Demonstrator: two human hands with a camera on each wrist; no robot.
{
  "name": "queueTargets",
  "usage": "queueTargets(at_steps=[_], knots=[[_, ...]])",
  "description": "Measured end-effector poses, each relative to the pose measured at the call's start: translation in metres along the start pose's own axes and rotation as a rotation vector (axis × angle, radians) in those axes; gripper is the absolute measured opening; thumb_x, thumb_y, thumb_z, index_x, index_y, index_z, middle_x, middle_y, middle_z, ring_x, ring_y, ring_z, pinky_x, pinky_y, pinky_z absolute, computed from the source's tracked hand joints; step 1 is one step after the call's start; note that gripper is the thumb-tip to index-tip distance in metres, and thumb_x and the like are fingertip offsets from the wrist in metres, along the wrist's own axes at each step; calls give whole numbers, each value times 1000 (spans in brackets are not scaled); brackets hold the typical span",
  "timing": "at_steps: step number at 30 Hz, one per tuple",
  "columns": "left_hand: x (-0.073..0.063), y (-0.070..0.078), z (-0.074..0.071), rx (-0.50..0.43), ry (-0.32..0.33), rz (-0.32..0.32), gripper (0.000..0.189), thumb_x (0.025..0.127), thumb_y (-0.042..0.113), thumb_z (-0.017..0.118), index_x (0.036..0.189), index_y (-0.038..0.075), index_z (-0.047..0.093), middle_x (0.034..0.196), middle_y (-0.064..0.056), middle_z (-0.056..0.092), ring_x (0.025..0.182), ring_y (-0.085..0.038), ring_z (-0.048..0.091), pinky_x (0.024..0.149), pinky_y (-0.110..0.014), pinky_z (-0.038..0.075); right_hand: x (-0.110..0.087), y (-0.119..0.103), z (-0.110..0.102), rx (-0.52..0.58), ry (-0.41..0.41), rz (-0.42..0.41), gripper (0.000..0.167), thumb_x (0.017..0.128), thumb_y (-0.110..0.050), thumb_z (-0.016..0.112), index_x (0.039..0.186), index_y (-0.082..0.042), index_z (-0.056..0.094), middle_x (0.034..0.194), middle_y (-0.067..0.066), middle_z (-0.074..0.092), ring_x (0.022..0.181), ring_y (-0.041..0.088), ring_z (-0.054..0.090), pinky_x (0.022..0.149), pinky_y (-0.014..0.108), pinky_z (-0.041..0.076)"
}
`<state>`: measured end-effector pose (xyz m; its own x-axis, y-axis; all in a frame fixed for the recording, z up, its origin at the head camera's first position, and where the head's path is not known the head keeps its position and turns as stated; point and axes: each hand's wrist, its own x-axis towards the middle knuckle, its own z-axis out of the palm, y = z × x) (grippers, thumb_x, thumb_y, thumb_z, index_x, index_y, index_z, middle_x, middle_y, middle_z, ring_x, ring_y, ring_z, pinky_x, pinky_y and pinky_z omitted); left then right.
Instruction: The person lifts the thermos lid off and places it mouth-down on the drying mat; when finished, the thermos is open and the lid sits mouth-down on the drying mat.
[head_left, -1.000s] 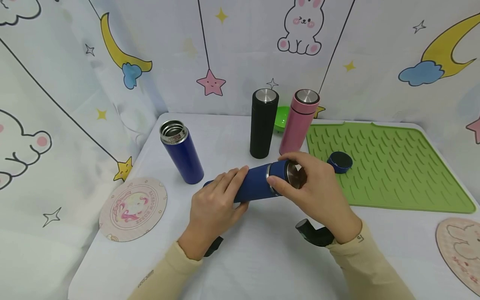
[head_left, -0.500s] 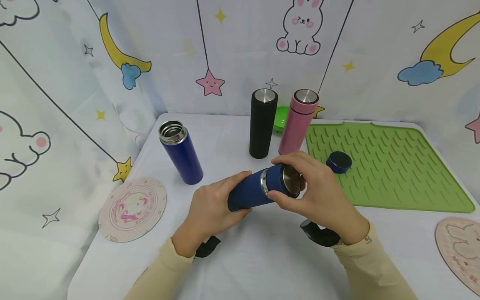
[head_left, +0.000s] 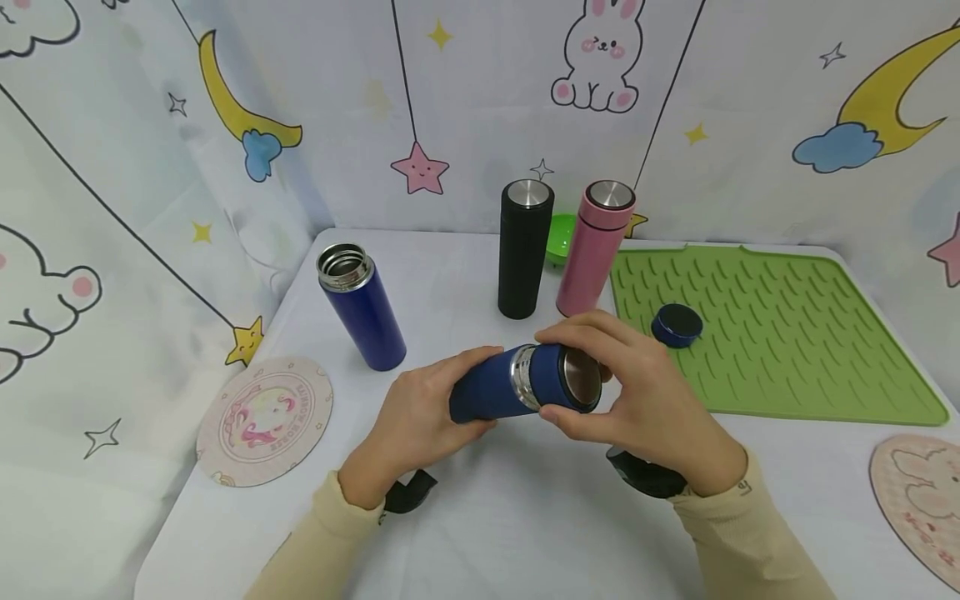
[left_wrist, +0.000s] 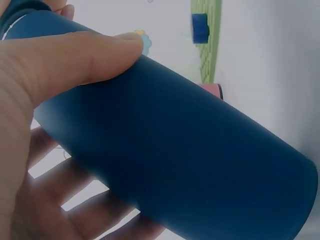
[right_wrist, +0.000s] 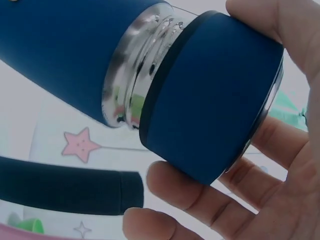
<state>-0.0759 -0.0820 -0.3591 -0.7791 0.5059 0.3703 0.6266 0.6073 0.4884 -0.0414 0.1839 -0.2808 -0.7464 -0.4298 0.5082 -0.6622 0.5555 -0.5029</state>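
A dark blue thermos bottle (head_left: 480,390) is held tilted over the table, its top end turned to the right. My left hand (head_left: 412,421) grips the body, with the thumb (left_wrist: 90,57) lying along it in the left wrist view. My right hand (head_left: 637,392) holds the matching blue lid (head_left: 550,375), which has a steel top, between thumb and fingers. Between lid and body a band of the silver threaded neck (right_wrist: 132,75) shows in the right wrist view. The lid is still in line with the neck.
An uncapped blue bottle (head_left: 367,321) stands at left beside a round pink mat (head_left: 266,421). Behind the hands are a black bottle (head_left: 525,258), a pink bottle (head_left: 592,254) and a green bowl (head_left: 560,237). A small blue lid (head_left: 677,325) rests on the green mat (head_left: 795,333).
The lid has shifted outward from the body, so more silver neck shows. Both hands have swung the bottle's top end nearer the person, and the left hand's grip has moved on the body.
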Motion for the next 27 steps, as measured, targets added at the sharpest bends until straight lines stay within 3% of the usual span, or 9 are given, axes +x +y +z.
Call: queueTargets(at_steps=[7, 14, 27], knots=[[2, -5, 1, -134, -1, -78, 86, 73, 27, 95, 148, 28, 52, 130, -2, 73, 111, -18, 73, 98, -42, 59, -3, 3, -2, 12, 30, -10, 59, 77, -29, 92, 130, -17, 70, 121, 2, 69, 89, 5, 55, 67, 16, 46], [10, -9, 5, -265, 25, -178, 86, 75, 24, 94, 148, 17, 48, 134, -8, 71, 118, -23, 71, 100, -44, 60, -12, 15, -1, 8, 19, 35, 65, 71, -21, 95, 129, -14, 67, 104, -5, 69, 81, 3, 56, 69, 14, 52], [33, -17, 17, -308, 112, -353, 87, 83, 26, 89, 152, 12, 37, 143, -16, 62, 125, -32, 68, 102, -48, 59, -28, 38, 5, -31, 31, 116, 60, 68, -18, 96, 122, -14, 70, 94, -8, 67, 76, 4, 57, 66, 15, 51]])
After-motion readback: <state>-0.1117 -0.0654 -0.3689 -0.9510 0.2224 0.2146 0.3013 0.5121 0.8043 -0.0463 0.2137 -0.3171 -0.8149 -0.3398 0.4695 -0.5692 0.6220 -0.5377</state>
